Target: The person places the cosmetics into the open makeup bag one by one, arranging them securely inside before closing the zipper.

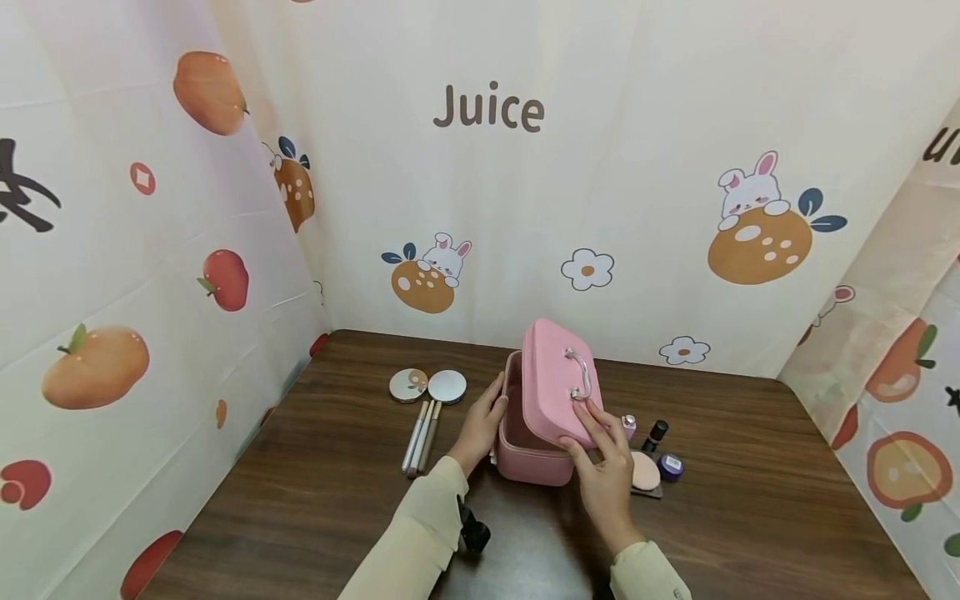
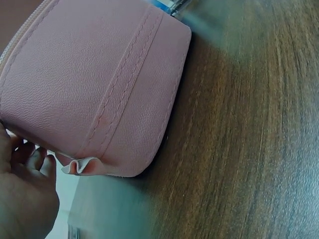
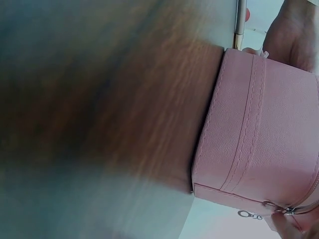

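Note:
A pink makeup case (image 1: 534,468) stands on the table, its lid (image 1: 547,379) raised part way and tilted to the right. The metal carrying handle (image 1: 579,373) faces up and right. My left hand (image 1: 478,429) grips the case's left wall at the rim; in the left wrist view its fingers curl against the stitched pink side (image 2: 89,74). With thumb and fingers, my right hand (image 1: 606,475) holds the lid's front right edge below the handle. The right wrist view has its fingertips at the zipper pull (image 3: 289,211). The case's inside is mostly hidden by the lid.
Left of the case lie two round compacts (image 1: 447,387) and several slim brushes (image 1: 422,437). To its right are a black tube (image 1: 656,435), a dark blue jar (image 1: 671,467), a pale puff (image 1: 644,472) and a small pink bottle (image 1: 628,425). Printed cloth (image 1: 525,192) hangs around the table.

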`<action>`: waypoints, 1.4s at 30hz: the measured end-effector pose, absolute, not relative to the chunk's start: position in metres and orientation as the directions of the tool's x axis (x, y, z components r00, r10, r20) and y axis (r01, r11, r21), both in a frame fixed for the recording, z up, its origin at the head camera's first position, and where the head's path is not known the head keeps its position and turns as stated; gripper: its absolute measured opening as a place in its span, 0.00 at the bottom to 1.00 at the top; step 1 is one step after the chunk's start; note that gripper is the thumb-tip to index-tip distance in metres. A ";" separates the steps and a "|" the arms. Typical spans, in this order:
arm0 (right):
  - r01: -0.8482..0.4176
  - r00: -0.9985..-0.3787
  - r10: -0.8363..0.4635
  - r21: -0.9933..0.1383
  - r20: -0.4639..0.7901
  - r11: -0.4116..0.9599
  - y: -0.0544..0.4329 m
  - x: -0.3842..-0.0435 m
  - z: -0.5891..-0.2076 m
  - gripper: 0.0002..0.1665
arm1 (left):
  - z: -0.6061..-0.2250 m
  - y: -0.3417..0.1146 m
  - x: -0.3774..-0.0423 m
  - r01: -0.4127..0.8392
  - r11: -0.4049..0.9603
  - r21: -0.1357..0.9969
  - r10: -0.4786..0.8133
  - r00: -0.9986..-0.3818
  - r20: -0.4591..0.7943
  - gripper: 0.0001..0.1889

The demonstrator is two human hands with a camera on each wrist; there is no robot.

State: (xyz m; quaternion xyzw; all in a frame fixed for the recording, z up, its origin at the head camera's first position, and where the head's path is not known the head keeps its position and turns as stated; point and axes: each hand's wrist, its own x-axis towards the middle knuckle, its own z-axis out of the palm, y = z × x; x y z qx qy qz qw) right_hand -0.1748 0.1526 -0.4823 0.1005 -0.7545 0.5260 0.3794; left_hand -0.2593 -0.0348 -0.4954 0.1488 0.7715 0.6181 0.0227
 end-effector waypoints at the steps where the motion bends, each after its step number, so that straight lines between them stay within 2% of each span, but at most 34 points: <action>1: -0.549 -0.690 0.248 -0.715 0.680 0.433 0.153 -0.176 -0.486 0.34 | -0.495 -0.036 -0.259 0.204 0.192 0.960 0.259 -0.954 0.151 0.27; 13: -0.516 -0.695 0.258 -0.715 0.671 0.472 0.149 -0.168 -0.491 0.34 | -0.498 -0.041 -0.256 0.222 0.183 0.958 0.270 -0.948 0.168 0.27; 21: -0.551 -0.640 0.246 -0.658 0.728 0.514 0.148 -0.168 -0.492 0.35 | -0.498 -0.043 -0.255 0.228 0.185 0.956 0.275 -0.946 0.172 0.27; 25: -0.549 -0.633 0.255 -0.657 0.730 0.517 0.148 -0.167 -0.493 0.34 | -0.499 -0.043 -0.254 0.218 0.186 0.958 0.276 -0.947 0.162 0.27; 32: -0.525 -0.673 0.269 -0.702 0.689 0.481 0.149 -0.171 -0.490 0.33 | -0.500 -0.041 -0.256 0.214 0.182 0.960 0.271 -0.949 0.160 0.28; 42: -0.514 -0.680 0.315 -0.737 0.662 0.439 0.149 -0.172 -0.484 0.30 | -0.494 -0.038 -0.259 0.175 0.242 0.954 0.218 -0.968 0.122 0.28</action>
